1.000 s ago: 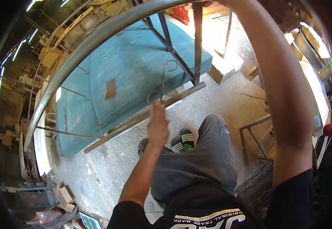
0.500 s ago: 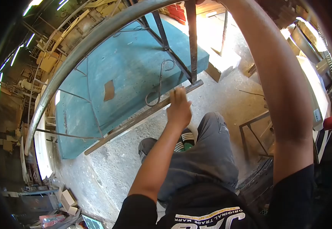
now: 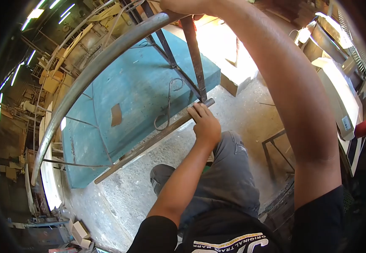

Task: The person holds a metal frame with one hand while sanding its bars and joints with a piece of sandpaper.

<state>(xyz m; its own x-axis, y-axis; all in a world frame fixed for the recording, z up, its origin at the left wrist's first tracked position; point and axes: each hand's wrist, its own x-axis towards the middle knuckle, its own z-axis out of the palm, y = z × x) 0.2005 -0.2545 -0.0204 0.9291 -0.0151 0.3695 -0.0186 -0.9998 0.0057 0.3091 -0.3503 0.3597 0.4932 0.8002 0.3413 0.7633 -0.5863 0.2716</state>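
Observation:
A metal frame has a curved tube (image 3: 80, 80) arching over a straight bar (image 3: 149, 145). Thin rods and flat bars (image 3: 194, 57) join the two. An S-shaped scroll (image 3: 169, 103) sits inside the frame near its right end. My right hand (image 3: 187, 6) is closed around the top of the curved tube, partly cut off by the view's upper edge. Low down, my left hand (image 3: 207, 125) has its fingers curled over the straight bar close to its right end. Both hands hold this one frame.
Beneath and behind the frame lies a large blue slab (image 3: 136, 84) with a brown patch (image 3: 116, 115) on it. A dark metal stand (image 3: 271, 145) is on the floor at right. A cardboard box (image 3: 80, 233) sits at lower left. Wooden and metal pieces crowd the far left.
My left hand has come down onto the straight bar from just off it. My right hand and the top of the curved tube have shifted left, the frame tilting with them.

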